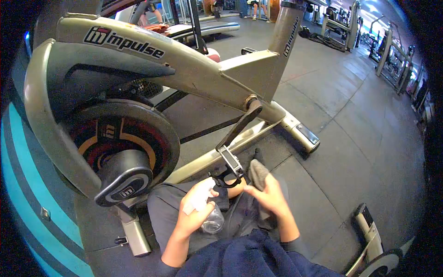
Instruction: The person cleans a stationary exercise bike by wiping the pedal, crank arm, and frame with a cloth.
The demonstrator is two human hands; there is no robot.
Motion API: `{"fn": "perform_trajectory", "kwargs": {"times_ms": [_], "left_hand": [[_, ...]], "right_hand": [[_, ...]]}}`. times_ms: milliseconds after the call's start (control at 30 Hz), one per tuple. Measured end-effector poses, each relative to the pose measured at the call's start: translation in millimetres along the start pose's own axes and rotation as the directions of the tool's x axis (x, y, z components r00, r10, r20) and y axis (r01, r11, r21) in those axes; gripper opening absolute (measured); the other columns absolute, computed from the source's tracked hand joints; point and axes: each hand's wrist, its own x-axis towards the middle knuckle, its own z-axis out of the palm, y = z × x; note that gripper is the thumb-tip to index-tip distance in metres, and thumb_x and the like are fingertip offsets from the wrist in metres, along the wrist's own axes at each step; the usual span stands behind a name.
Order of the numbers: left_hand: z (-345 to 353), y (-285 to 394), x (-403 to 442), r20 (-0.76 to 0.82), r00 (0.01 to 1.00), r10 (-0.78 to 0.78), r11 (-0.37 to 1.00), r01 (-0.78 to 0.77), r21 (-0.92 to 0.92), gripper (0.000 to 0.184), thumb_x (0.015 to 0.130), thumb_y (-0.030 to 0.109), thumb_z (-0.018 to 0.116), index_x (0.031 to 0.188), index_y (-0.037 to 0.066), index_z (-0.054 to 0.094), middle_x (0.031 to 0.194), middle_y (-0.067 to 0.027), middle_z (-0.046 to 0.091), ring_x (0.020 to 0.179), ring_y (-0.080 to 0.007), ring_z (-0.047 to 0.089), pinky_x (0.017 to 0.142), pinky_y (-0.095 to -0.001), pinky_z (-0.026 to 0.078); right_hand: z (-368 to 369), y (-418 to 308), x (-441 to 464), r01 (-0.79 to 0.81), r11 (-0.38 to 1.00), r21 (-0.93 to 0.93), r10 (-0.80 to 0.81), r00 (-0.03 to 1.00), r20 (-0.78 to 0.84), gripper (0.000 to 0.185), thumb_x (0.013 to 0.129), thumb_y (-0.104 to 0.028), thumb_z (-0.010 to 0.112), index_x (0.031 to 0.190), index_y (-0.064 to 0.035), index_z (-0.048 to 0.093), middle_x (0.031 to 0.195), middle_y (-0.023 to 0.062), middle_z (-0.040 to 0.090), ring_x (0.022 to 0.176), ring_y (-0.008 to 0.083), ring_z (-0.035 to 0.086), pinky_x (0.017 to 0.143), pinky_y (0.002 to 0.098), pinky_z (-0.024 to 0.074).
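My left hand [188,220] is closed around a clear spray bottle [212,222] with a white trigger head, held low over my lap. In my right hand [273,199] is a grey cloth [259,173], gripped so that part of it sticks up past the fingers. Between and just beyond both hands hangs the bike's pedal [231,161], with a black toe cage below it. It joins a dark crank arm [240,125]. The cloth is close to the pedal, and I cannot tell whether they touch.
The exercise bike's pale frame [194,64] and its flywheel [161,134] rise in front of me. A floor stabilizer [300,133] extends to the right. Part of another machine [371,235] stands at lower right. Gym racks [344,25] and people are farther back.
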Motion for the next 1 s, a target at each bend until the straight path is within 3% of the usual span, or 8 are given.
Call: {"fn": "perform_trajectory", "kwargs": {"times_ms": [133,200,300,433,700,767,900,1000], "left_hand": [[1,-3,-4,-0.035,0.998,-0.054,0.997,0.052,-0.056,0.06,0.074,-0.004,0.059,0.132,0.0,0.044,0.102,-0.0064,0.061,0.095,-0.0136,0.059,0.08,-0.0266,0.047],[2,-3,-5,-0.039,0.996,-0.077,0.994,0.074,-0.08,0.063,0.074,-0.004,0.06,0.134,0.001,0.042,0.102,-0.0063,0.061,0.094,-0.0129,0.059,0.079,-0.0263,0.048],[2,-5,-4,-0.054,0.996,-0.076,0.996,0.073,-0.058,0.065,0.074,-0.003,0.06,0.136,0.001,0.04,0.099,-0.0065,0.062,0.093,-0.0123,0.059,0.078,-0.0254,0.048],[0,-10,-1,-0.062,0.995,-0.081,0.997,0.08,-0.021,0.066,0.073,-0.002,0.058,0.136,-0.002,0.039,0.098,-0.0082,0.061,0.093,-0.0151,0.059,0.082,-0.028,0.047],[-5,-10,14,-0.104,0.994,-0.017,0.991,0.03,0.134,0.062,0.072,-0.001,0.057,0.132,0.004,0.046,0.095,-0.0078,0.064,0.085,-0.0127,0.062,0.074,-0.0252,0.048],[-5,0,22,-0.054,0.994,-0.092,0.967,0.102,0.233,0.063,0.071,0.0,0.057,0.133,0.004,0.045,0.095,-0.0071,0.063,0.089,-0.0129,0.06,0.079,-0.026,0.047],[-4,-6,37,-0.012,0.996,-0.084,0.978,0.084,0.189,0.062,0.071,0.001,0.056,0.132,0.006,0.046,0.093,-0.0061,0.063,0.086,-0.0121,0.06,0.075,-0.0248,0.047],[-3,-3,48,0.031,0.993,-0.11,0.973,0.101,0.209,0.065,0.069,0.0,0.054,0.133,0.006,0.045,0.09,-0.0044,0.063,0.082,-0.0108,0.058,0.07,-0.0243,0.047]], "right_hand": [[25,-11,7,0.088,0.971,-0.224,-0.11,0.99,-0.089,0.06,0.072,-0.024,0.076,0.121,0.0018,0.054,0.12,0.0165,0.056,0.112,0.0299,0.055,0.092,0.034,0.0456],[27,-7,12,0.184,0.735,-0.653,-0.299,0.952,-0.069,0.038,0.068,-0.023,0.076,0.098,-0.0027,0.065,0.106,0.0118,0.059,0.094,0.03,0.058,0.076,0.0365,0.0512],[27,-17,17,0.362,0.593,-0.719,-0.502,0.865,0.021,0.023,0.064,-0.022,0.074,0.079,-0.0066,0.065,0.097,0.0078,0.059,0.085,0.0277,0.056,0.067,0.0368,0.0517],[30,-4,14,0.44,0.476,-0.761,-0.54,0.83,0.142,0.021,0.055,-0.02,0.071,0.071,-0.011,0.062,0.098,0.0066,0.057,0.091,0.0281,0.054,0.065,0.0359,0.0519],[33,5,13,0.443,0.413,-0.796,-0.567,0.809,0.156,0.009,0.06,-0.016,0.064,0.069,-0.0136,0.061,0.102,0.0059,0.056,0.094,0.0276,0.051,0.064,0.0337,0.0518],[36,6,13,0.468,0.377,-0.8,-0.613,0.773,0.164,0.01,0.06,-0.016,0.064,0.07,-0.0149,0.062,0.103,0.0052,0.056,0.095,0.0272,0.051,0.065,0.0328,0.0519],[36,8,11,0.486,0.388,-0.783,-0.611,0.772,0.176,0.013,0.059,-0.016,0.065,0.071,-0.0148,0.062,0.104,0.0049,0.056,0.096,0.0278,0.051,0.065,0.0338,0.0521],[35,11,11,0.474,0.436,-0.765,-0.595,0.79,0.15,0.021,0.046,-0.015,0.068,0.063,-0.0095,0.057,0.098,0.0088,0.053,0.095,0.0329,0.051,0.06,0.0396,0.0504]]}}
